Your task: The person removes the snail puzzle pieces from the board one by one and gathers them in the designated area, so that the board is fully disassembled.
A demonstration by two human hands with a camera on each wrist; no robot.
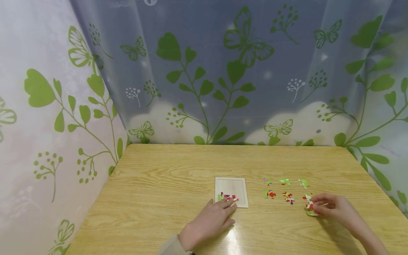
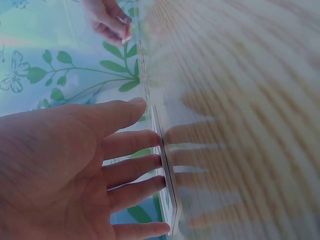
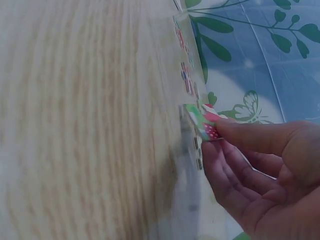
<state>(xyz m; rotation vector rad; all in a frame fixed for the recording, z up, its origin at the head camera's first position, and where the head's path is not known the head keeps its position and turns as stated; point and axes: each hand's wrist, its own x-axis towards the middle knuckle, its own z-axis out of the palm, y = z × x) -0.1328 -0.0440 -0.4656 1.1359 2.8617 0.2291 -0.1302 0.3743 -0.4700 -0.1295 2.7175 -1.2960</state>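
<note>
A square white puzzle tray (image 1: 231,185) lies on the table with a few joined, colourful pieces (image 1: 227,197) along its lower edge. My left hand (image 1: 213,219) rests at that edge, its fingers straight and spread, the fingertips on the tray and the pieces. In the left wrist view its fingers touch the tray's side (image 2: 172,212). My right hand (image 1: 336,209) pinches a puzzle piece (image 1: 311,209) between thumb and fingers. The right wrist view shows this puzzle piece (image 3: 202,122) tilted just off the table, green with a red dotted patch.
Loose puzzle pieces lie in two rows right of the tray, among them a green piece (image 1: 284,181) and a red one (image 1: 271,194). The wooden table (image 1: 153,180) ends at a patterned cloth (image 1: 204,71) behind, with more cloth at both sides.
</note>
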